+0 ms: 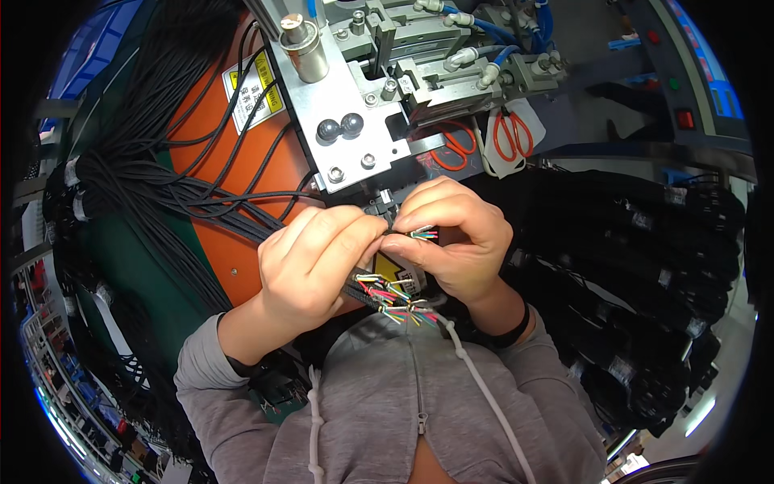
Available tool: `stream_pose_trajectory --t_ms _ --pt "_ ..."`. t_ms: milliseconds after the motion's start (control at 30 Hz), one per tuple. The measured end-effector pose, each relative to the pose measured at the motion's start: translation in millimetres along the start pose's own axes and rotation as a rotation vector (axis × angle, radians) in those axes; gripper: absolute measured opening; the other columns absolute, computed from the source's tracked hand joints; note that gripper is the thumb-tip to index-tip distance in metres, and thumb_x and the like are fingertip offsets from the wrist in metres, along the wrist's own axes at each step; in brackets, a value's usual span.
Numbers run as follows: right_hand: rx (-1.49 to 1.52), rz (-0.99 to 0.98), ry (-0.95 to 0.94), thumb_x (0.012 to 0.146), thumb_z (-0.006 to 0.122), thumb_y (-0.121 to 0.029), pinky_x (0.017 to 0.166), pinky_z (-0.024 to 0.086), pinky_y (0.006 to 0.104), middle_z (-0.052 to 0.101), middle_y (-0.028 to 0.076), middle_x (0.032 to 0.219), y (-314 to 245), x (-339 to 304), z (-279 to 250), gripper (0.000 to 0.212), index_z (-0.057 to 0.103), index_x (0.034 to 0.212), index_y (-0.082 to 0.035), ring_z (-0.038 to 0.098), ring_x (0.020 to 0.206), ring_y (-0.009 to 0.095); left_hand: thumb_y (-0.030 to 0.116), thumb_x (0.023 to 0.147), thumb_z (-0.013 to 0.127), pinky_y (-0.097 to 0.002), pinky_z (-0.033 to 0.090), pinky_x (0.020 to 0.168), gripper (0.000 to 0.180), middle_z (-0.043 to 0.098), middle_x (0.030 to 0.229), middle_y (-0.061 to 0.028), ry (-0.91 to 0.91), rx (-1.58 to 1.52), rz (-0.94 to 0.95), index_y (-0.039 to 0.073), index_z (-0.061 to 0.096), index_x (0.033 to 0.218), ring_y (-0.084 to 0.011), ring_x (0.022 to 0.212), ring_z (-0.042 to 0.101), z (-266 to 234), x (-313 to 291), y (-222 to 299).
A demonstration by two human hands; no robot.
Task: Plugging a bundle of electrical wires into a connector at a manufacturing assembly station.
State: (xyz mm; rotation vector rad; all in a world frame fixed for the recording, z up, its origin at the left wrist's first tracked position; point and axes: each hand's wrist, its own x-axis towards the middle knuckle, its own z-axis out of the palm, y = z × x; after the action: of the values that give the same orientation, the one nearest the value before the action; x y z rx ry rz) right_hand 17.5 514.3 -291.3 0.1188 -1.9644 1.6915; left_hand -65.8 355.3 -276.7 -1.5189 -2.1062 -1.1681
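My left hand (314,258) is closed, its thumb and fingertips pinched on a black cable just in front of the machine. My right hand (459,234) meets it fingertip to fingertip, pinching the same cable near its end. Thin coloured wires (424,235) fan out of that end, between the right thumb and forefinger. Below the left hand, several more black cable ends (369,297) stick out, with bare-ended bunches of coloured wires (395,306) in red, yellow, green and white. The fingers hide most of the pinched cable.
A metal clamping machine (355,165) with blue air tubes stands right ahead. Long black cables (153,173) spread over its orange base (193,161) at the left. Red-handled scissors (512,135) lie at the far right. Thick black cable bundles (613,274) hang to the right.
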Motion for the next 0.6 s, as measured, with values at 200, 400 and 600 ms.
stream_pose_trajectory --t_ms 200,400,600 --pt "0.089 -0.038 0.037 0.067 0.08 0.003 0.068 0.051 0.0333 0.066 0.012 0.081 1.5 -0.6 8.9 0.024 0.064 0.084 0.0 0.063 0.073 0.023 0.009 0.069 0.075 -0.0275 0.044 0.045 0.022 0.058 0.071 -0.006 0.004 -0.096 -0.056 0.0 0.067 0.088 -0.0167 0.055 0.057 -5.0 -0.9 1.9" --pt "0.343 0.002 0.223 0.07 0.08 -0.002 0.07 0.051 0.0335 0.066 0.013 0.087 2.3 -1.1 19.5 0.022 0.063 0.085 0.0 0.063 0.076 0.025 0.01 0.068 0.077 -0.0274 0.041 0.043 0.023 0.055 0.069 -0.005 0.012 -0.076 -0.059 0.0 0.067 0.086 -0.0154 0.053 0.055 -5.5 1.0 5.4" --pt "0.17 -0.059 -0.003 0.071 0.079 -0.003 0.07 0.049 0.0317 0.064 0.011 0.085 10.5 1.7 5.7 0.021 0.062 0.083 -0.001 0.061 0.077 0.023 0.008 0.067 0.076 -0.0265 0.039 0.042 0.023 0.053 0.07 -0.004 0.036 -0.08 -0.016 0.0 0.067 0.086 -0.0145 0.053 0.053 -2.8 1.3 2.1"
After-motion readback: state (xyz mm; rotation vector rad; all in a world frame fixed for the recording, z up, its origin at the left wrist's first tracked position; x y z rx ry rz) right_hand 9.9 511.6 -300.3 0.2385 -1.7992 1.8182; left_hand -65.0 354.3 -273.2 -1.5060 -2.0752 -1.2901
